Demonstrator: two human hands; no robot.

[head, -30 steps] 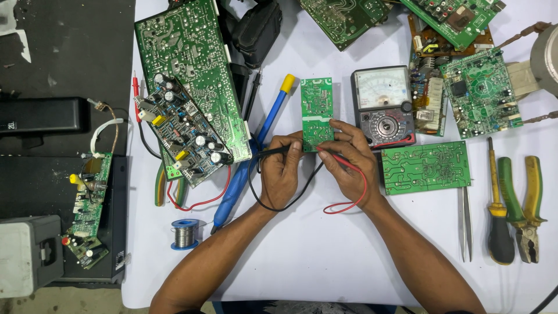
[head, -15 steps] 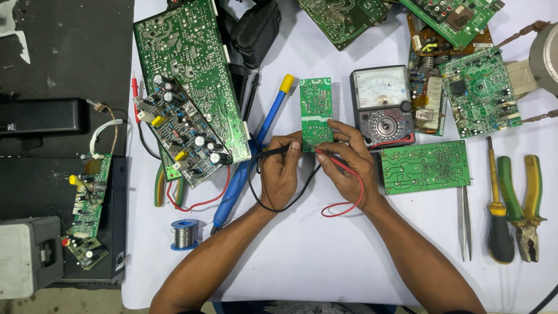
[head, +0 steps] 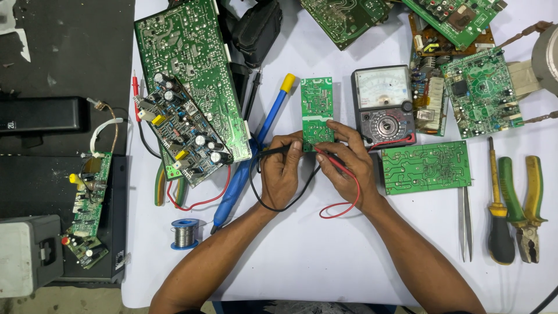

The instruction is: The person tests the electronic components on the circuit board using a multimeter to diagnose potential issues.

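A small green circuit board lies upright on the white table, solder side up. My left hand grips a black test probe whose tip meets the board's lower left edge. My right hand grips a red test probe with its tip at the board's lower edge, fingers resting on the board. Black and red leads loop below my hands. An analog multimeter sits just right of the board.
A blue soldering iron, a large green board and a component-laden board lie left. Another green board, tweezers, a screwdriver and pliers lie right. A solder spool sits lower left.
Both hands stay on the probes at the small board with only slight shifts. Nothing else has moved.
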